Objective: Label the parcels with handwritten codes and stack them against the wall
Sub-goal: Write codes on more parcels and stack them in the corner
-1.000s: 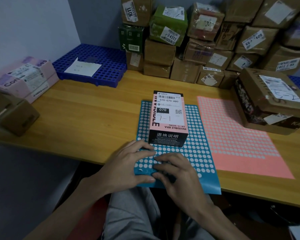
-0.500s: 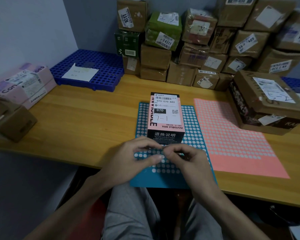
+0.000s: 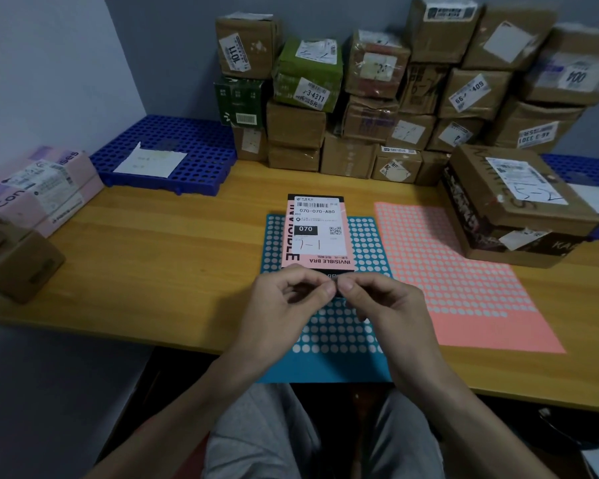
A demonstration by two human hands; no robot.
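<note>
Pink parcel: lies flat mid-surface, on the far part of a blue dot-sticker sheet. Shipping label faces up; bears a handwritten mark, roughly "7-1", below the "070" block.

At 6 o'clock from the parcel: left hand and right hand, over the blue sheet. Both curled, thumb and forefinger tips brought together at one spot by the parcel's near end. Cannot tell whether anything is pinched there; too small.

At 3 o'clock: salmon sticker sheet, just beside the blue one. Beyond it, at 2 o'clock: large brown box, label up.

At 12 o'clock: stacked parcels against the wall.

At 10 o'clock: blue grid pallet carrying a white paper.

At 9 o'clock: pink boxes; near them, a brown carton.
</note>
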